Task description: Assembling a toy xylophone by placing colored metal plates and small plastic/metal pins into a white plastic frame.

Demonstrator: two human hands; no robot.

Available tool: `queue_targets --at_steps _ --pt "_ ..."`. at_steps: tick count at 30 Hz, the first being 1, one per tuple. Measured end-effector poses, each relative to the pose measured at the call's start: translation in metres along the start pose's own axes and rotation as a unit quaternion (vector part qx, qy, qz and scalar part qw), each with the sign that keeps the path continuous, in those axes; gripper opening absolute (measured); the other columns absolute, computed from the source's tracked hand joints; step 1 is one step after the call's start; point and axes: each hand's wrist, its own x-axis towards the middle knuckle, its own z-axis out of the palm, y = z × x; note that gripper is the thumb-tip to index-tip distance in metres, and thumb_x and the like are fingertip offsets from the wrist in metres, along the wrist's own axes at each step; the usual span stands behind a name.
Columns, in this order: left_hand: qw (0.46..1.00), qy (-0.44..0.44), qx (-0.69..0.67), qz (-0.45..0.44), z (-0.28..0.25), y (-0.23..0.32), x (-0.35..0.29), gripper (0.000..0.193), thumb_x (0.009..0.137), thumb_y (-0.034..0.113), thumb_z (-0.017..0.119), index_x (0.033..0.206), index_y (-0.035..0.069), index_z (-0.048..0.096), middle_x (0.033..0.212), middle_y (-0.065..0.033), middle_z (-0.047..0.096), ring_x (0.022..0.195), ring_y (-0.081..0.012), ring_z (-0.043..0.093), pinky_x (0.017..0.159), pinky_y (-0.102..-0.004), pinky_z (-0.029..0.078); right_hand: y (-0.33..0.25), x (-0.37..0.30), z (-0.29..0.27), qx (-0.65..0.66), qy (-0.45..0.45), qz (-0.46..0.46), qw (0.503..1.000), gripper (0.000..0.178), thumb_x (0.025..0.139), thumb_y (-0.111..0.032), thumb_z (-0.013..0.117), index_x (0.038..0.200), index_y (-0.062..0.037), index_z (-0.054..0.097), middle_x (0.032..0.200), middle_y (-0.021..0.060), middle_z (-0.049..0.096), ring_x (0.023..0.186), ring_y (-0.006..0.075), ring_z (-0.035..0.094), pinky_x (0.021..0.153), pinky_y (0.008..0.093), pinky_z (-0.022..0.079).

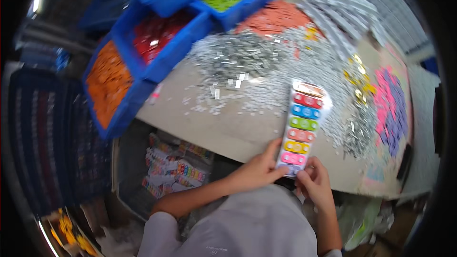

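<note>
Holds a long card (301, 133) in front of the belly, by the near edge of the table (214, 129). Points away from the body along its long side, top end leaning a bit right. Shows bright rows of red, blue, green, coral, yellow and pink. Is clamped near the bottom by the left hand (259, 171), with thumb in front. Lies up and to the left of the right hand (316, 181), with thumb and finger close together by the bottom corner. Cannot tell pinching from just touching there. Both hands about equally near.

Farther out, a big heap of silver bits (257, 57); behind, coral bits (276, 17). At right, pink bits (381, 95) and purple bits (393, 114). At left, blue bins (183, 43) with orange, shiny red and green things inside. Lower left, a grey bin (129, 164) with many bright cards (173, 171).
</note>
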Motion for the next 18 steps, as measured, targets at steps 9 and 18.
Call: queue_targets --at_steps 9,18 --pt "0.999 -0.006 0.0 0.04 -0.006 -0.003 0.002 0.073 0.096 0.018 0.07 0.153 0.0 0.029 0.071 -0.015 0.067 0.06 -0.0264 0.067 0.056 -0.0409 0.049 -0.018 0.013 0.026 -0.048 0.034 -0.028 0.998 0.025 0.102 -0.015 0.061 0.122 -0.0019 0.055 0.069 0.0001 0.059 0.047 0.0099 0.057 0.04 0.0223 0.042" --pt "0.99 0.032 0.073 0.119 -0.022 0.018 -0.042 0.073 0.095 0.031 0.076 0.148 -0.001 0.037 0.076 -0.018 0.068 0.067 -0.0339 0.07 0.062 -0.046 0.052 -0.041 -0.006 0.04 -0.161 0.003 -0.151 0.975 0.027 0.095 -0.013 0.071 0.117 -0.0002 0.061 0.074 0.0013 0.065 0.052 0.0086 0.058 0.049 0.0226 0.049"
